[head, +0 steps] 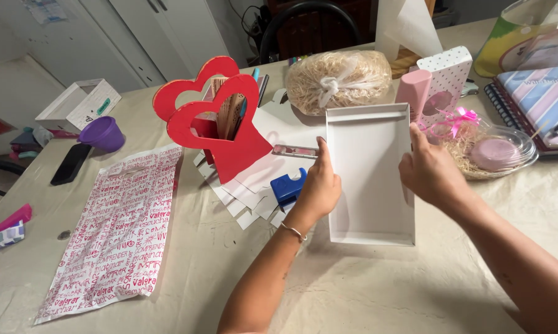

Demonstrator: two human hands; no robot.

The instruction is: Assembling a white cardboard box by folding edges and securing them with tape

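Both hands grip white tray: left hand fingers on left rim, right hand on right rim. Bench near edge open; blue dispenser just left.

A tray lies on the surface between the left hand and right hand, each touching one long side. Behind it sits a bag of straw; to its right, a bowl and, behind that, a notebook. Left of the tray come a tape dispenser, a heart stand on stacked cards, then a flat printed bag, with a cup and phone behind it.
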